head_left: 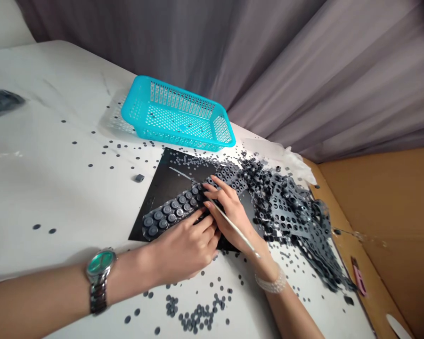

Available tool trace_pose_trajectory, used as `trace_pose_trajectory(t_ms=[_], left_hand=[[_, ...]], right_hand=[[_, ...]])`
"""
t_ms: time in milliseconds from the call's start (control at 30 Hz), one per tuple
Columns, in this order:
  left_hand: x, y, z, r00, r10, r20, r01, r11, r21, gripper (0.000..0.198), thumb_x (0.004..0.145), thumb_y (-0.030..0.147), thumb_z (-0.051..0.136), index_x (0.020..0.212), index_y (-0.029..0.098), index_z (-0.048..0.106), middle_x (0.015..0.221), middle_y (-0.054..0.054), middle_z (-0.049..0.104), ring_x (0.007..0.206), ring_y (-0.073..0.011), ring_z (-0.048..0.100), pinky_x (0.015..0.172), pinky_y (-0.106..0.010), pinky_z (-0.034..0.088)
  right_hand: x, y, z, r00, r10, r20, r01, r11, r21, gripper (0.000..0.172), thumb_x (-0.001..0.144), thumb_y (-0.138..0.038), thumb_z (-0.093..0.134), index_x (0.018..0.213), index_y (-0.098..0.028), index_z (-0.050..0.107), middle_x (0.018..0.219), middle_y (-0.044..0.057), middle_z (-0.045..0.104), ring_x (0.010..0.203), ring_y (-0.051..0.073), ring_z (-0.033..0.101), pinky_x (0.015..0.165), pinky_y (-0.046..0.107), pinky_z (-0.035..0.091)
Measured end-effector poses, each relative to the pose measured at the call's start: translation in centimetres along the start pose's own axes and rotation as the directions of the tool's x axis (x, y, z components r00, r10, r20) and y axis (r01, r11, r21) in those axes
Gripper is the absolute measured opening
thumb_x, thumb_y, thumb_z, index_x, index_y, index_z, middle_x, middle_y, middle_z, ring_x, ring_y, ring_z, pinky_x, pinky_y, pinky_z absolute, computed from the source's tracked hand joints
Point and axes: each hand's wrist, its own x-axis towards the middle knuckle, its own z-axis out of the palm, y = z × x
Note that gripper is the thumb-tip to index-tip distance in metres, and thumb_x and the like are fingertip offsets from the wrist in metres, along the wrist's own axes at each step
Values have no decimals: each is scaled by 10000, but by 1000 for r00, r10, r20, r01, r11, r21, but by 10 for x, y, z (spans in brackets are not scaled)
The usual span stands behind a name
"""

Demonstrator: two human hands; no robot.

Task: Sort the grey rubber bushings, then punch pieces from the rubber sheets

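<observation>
A grey sheet with rows of round raised caps [171, 210] lies across a black mat [148, 188]. My left hand [189, 247], with a watch on the wrist, has its fingers curled against the sheet's near edge and holds it. Over the sheet's right part, my right hand [228, 209] grips a thin whitish stick [235, 228], its fingertips pinched near the caps. The stick slants back along the palm toward the beaded bracelet. Its working tip is hidden under the fingers.
A blue perforated basket [183, 136] stands at the back. To the right lies a heap of grey punched sheets and scraps [286, 207]. Small dark discs [198, 318] are scattered over the white table [56, 188]. A pink cutter [358, 278] lies by the cardboard [385, 202] on the right.
</observation>
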Motion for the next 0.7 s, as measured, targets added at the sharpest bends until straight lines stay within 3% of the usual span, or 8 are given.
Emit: trace_pose_trajectory(t_ms=[200,533,633,700], left_hand=[[-1,0,0,1000,3,12,-3,1000,0,361,917,271,412,1076,40,640,986,-169,692,1036,-308,587,995,-479,380],[0,-1,-2,998,17,52,-16,1000,-12,301,881,246,462,1057,70,632,982,-132,686,985,-288,592,1019,-484,361],[0,0,-1,999,13,42,-12,1000,-12,319,884,265,466,1063,61,631,997,-142,684,1002,-286,587,1029,-472,356],[-2,0,0,999,8,37,-7,1000,-18,356,890,286,463,1105,48,617,1040,-154,676,1032,-285,579,1028,-464,360]], right_hand=[[1,2,1,999,-42,7,42,998,-45,146,939,-195,449,1031,-198,563,1247,123,617,1341,229,391,1022,466,412],[10,0,3,982,-164,98,185,943,-278,207,973,-139,343,1081,-145,519,1279,174,584,1395,242,295,1041,453,387],[10,2,4,986,-161,41,165,941,-297,202,970,-137,346,1083,-160,512,1270,172,588,1396,237,295,1046,467,383],[10,6,3,990,-129,-57,106,948,-301,190,969,-145,350,1081,-163,502,1270,183,581,1390,244,306,1031,475,400]])
